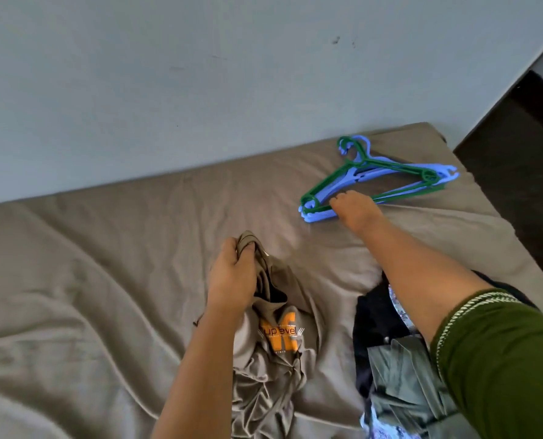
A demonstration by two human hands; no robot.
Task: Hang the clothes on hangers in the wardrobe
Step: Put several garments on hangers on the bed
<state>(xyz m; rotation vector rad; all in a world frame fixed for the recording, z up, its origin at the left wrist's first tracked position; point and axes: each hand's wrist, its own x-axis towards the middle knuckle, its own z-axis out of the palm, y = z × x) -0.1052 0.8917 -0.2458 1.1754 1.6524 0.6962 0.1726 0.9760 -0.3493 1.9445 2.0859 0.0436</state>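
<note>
A grey-brown T-shirt (283, 353) with an orange print lies crumpled on the bed in front of me. My left hand (232, 277) grips its bunched neck end and lifts it a little. A stack of blue and green plastic hangers (371, 179) lies at the bed's far right, near the wall. My right hand (355, 210) reaches onto the stack's lower bar, fingers curled over it; whether they close round it is hidden. My right arm wears a dark green sleeve (501, 359).
The bed (105, 264) has a wrinkled taupe sheet. A pile of other clothes (390, 359), dark navy, grey-green and patterned, lies under my right arm. A pale blue wall (200, 74) runs behind the bed. Dark floor (517, 147) shows at the right.
</note>
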